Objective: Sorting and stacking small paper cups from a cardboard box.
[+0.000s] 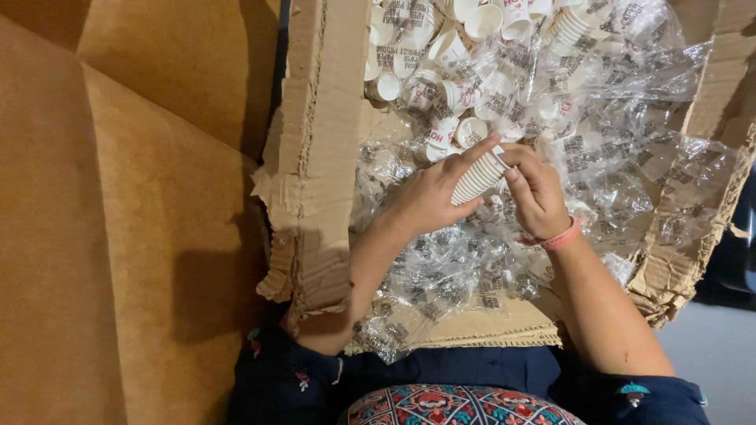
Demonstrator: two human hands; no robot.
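Note:
A short stack of small white paper cups (pixel 478 178) lies slanted between both my hands, over an open cardboard box. My left hand (pixel 429 195) wraps around the stack from below and the left, index finger stretched along its top. My right hand (pixel 538 189), with a pink band at the wrist, pinches the stack's upper end with thumb and fingers. Behind my hands, many loose paper cups (pixel 449 71) and nested stacks (pixel 571 27) fill the far part of the box.
The torn cardboard box (pixel 315 157) rests on my lap, lined with crumpled clear printed plastic wrap (pixel 614 149). A large brown cardboard sheet (pixel 94 236) stands at the left. Grey floor (pixel 717 354) shows at the lower right.

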